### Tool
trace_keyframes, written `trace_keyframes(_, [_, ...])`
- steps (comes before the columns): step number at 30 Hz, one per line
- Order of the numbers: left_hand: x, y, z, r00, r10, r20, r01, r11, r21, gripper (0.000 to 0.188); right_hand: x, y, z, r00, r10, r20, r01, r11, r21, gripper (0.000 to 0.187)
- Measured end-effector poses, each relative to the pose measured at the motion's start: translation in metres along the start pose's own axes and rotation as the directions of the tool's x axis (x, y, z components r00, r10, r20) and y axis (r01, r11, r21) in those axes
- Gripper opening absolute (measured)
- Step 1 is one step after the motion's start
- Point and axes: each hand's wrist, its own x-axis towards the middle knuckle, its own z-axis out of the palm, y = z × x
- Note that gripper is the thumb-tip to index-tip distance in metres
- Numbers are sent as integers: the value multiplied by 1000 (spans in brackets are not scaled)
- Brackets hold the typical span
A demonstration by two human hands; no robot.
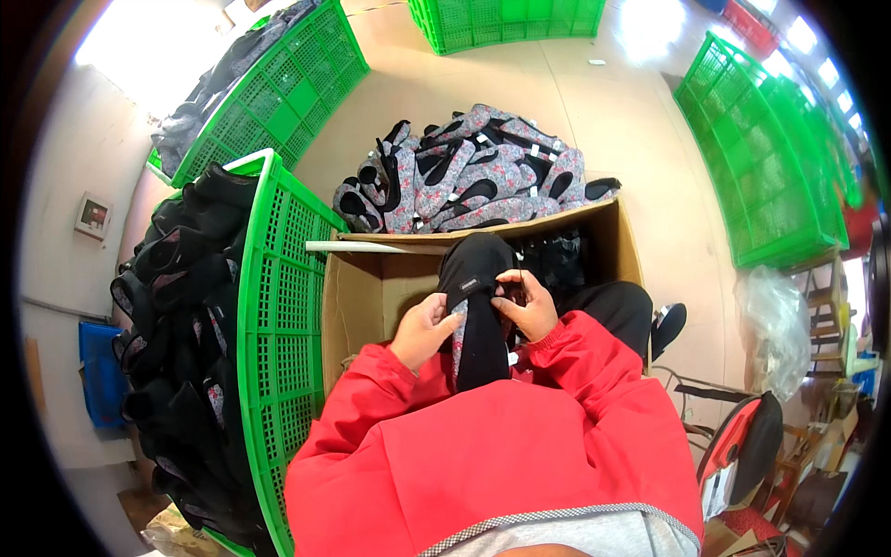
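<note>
A black fabric piece with a grey-and-red floral inner side (483,345) lies over my lap, shaped like a soft shoe upper. My left hand (427,330) grips its left edge between thumb and fingers. Opposite, my right hand (531,306) is closed in a pinch at the piece's right edge, thumb and forefinger close together. Whatever fine detail sits between those fingertips is too small to make out. Just beyond, an open cardboard box (357,292) stands around my knees, with dark items inside at its right. A white rod (371,247) lies across its far left corner.
Past the box is a heap of floral shoe-like pieces (492,176). At my left, a green crate (278,325) stands beside piled black pieces (190,316). More green crates (766,158) stand farther off. Clear plastic (775,325) and a red-and-black chair (742,446) are at right.
</note>
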Motion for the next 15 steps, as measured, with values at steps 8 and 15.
trace_keyframes(8, [-16, -11, 33, 992, 108, -60, -112, 991, -73, 20, -23, -4, -16, 994, 57, 88, -64, 995, 79, 38])
trace_keyframes(15, [-8, 30, 71, 987, 53, -154, -104, 932, -348, 31, -45, -11, -31, 993, -12, 116, -11, 981, 195, 41])
